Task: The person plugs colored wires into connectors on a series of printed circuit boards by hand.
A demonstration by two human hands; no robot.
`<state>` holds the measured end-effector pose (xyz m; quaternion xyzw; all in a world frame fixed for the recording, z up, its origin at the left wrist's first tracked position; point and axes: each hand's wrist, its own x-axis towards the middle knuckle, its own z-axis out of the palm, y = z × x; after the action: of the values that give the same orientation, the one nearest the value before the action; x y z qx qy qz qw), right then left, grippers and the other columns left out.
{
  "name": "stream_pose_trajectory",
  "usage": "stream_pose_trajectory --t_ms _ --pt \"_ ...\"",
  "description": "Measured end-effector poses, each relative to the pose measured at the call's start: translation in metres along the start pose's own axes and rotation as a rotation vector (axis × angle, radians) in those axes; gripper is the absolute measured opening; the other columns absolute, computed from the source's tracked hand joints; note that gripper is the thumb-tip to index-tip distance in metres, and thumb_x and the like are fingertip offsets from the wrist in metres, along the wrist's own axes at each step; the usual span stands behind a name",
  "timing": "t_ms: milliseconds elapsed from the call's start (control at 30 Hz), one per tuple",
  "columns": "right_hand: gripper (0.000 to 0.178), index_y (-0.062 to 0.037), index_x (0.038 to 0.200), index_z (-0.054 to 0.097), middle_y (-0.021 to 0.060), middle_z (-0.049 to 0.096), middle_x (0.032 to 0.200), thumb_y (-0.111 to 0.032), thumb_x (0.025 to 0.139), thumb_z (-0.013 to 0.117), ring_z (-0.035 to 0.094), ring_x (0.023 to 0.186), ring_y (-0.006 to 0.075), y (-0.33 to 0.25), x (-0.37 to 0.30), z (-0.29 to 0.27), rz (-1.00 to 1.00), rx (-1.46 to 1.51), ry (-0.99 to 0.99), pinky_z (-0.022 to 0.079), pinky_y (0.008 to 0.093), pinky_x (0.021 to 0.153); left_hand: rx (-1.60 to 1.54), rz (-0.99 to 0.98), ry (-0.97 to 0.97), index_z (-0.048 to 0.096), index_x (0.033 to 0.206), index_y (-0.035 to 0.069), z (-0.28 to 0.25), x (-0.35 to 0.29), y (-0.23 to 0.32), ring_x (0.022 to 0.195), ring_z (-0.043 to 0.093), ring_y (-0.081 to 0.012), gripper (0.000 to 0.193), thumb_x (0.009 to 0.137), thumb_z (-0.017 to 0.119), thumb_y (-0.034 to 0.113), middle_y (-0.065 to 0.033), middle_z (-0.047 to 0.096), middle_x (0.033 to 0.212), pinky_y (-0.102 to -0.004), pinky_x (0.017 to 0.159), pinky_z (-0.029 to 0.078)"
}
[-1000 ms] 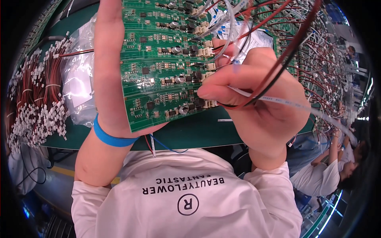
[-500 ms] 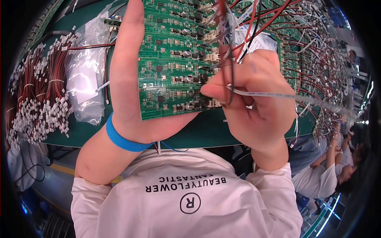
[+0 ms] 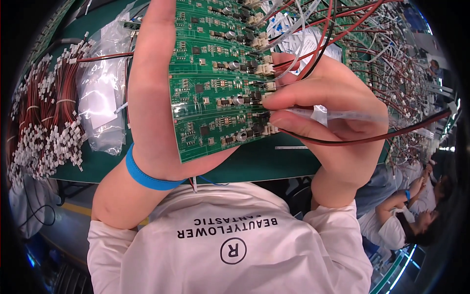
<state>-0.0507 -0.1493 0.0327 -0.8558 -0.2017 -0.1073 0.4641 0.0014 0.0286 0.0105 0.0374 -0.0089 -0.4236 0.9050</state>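
My left hand (image 3: 152,103), with a blue wrist strap (image 3: 152,174), grips a green circuit board panel (image 3: 188,115) by its left side. Its thumb lies along the edge and the palm is underneath. White connectors (image 3: 269,86) line the panel's right edge, several with wires plugged in. There my right hand (image 3: 338,108) has thumb and forefinger closed on a flat white ribbon cable (image 3: 311,113), by the connectors nearest me. A red and black wire (image 3: 352,142) runs from that corner across the right thumb and off to the right. Whether the ribbon's end sits in a connector is hidden by the fingertips.
Bundles of red and black wires (image 3: 66,95) with white plugs lie at the left. Beside them is a clear plastic bag (image 3: 100,108). More wired boards (image 3: 360,59) and loose cables fill the right. The green table's edge (image 3: 254,180) runs near my body. Co-workers (image 3: 396,220) sit at far right.
The panel has tilted slightly and moved a little toward me. The right hand has shifted right, and the hanging wires have swung from in front of the fingers to the right.
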Motion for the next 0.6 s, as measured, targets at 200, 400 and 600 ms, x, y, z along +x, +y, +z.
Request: stream_pose_trajectory --t_ms 200,400,600 --pt "0.022 0.0038 0.074 0.066 0.0156 0.062 0.084 0.011 0.053 0.071 0.060 0.089 0.0276 -0.003 -0.006 0.005 0.063 -0.027 0.063 0.046 0.0301 0.073 0.003 -0.032 -0.087 0.051 0.122 0.009 -0.005 0.001 0.001 0.104 0.057 -0.0298 0.052 0.093 0.032 0.047 -0.0142 0.056 0.117 -0.0434 0.088 0.045" --pt "0.021 -0.0011 0.073 0.066 0.0132 0.063 0.085 0.008 0.054 0.071 0.059 0.087 0.0249 -0.014 -0.006 0.005 0.050 -0.235 0.025 0.042 0.0306 0.076 0.692 0.366 0.888 0.052 0.120 0.011 0.043 0.029 -0.038 0.102 0.057 -0.0267 0.050 0.093 0.031 0.047 -0.0119 0.057 0.116 -0.0409 0.085 0.047" --pt "0.021 -0.0045 0.073 0.066 0.0122 0.063 0.087 0.003 0.054 0.070 0.058 0.087 0.0237 -0.012 -0.004 0.011 0.008 -0.336 -0.036 0.038 0.0306 0.079 0.371 0.186 0.019 0.052 0.119 0.012 -0.014 0.004 -0.006 0.101 0.058 -0.0244 0.046 0.093 0.033 0.045 -0.0100 0.058 0.114 -0.0393 0.084 0.047"
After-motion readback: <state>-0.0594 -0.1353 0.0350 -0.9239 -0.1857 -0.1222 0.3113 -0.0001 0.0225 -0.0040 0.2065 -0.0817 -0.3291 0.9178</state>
